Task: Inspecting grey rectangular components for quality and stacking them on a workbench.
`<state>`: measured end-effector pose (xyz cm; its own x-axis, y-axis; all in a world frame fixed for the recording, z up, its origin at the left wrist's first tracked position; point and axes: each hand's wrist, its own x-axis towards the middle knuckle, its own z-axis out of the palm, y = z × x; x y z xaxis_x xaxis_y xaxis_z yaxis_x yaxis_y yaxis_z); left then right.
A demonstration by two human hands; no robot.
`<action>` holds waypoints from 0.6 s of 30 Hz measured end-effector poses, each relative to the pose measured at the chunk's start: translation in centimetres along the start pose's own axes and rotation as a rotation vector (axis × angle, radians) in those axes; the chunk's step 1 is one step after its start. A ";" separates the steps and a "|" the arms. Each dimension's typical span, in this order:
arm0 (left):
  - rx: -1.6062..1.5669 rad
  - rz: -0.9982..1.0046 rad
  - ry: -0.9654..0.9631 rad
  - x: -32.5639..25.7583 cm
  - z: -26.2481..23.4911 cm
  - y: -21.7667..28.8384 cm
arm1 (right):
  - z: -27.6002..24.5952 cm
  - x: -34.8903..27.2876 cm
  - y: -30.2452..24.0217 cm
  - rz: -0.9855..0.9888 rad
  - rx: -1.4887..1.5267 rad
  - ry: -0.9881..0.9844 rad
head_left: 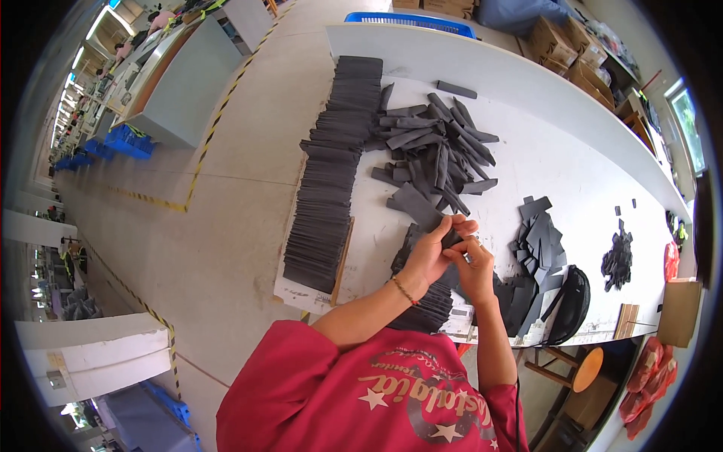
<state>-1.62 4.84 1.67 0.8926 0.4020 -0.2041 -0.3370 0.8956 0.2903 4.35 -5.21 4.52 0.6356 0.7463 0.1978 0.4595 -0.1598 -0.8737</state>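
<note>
Both hands meet over the near part of the white table (520, 162). My left hand (431, 256) is closed on a dark grey flat fabric piece (416, 207), which sticks out beyond the fingers toward the far left. Close beside it, my right hand (474, 267) pinches the same piece at its near end, partly hidden by the fingers. Under my wrists lies a stack of dark pieces (428, 307). Beyond the hands is a loose heap of folded or rolled dark strips (444, 143). A long, tightly packed row of dark pieces (324, 196) runs along the table's left edge.
Right of my hands lie a fanned pile of flat dark pieces (538, 245), a black curved object (570, 305) and a small dark heap (617, 260). A raised white board (512, 64) borders the far side. A wooden stool (587, 369) stands below the near edge.
</note>
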 end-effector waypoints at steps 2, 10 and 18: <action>-0.024 0.018 0.123 0.2 1.6 2.1 | -0.4 0.1 0.1 0.032 0.006 -0.006; 0.101 0.325 0.165 1.7 0.7 2.1 | -0.2 0.4 -0.2 -0.008 0.012 0.009; 0.098 0.299 0.171 2.0 0.8 1.5 | -0.2 0.5 0.0 0.006 0.063 0.023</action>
<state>-0.11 6.79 2.47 0.6932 0.6769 -0.2473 -0.5381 0.7145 0.4472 4.78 -5.00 4.67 0.6529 0.7300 0.2019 0.4161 -0.1230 -0.9009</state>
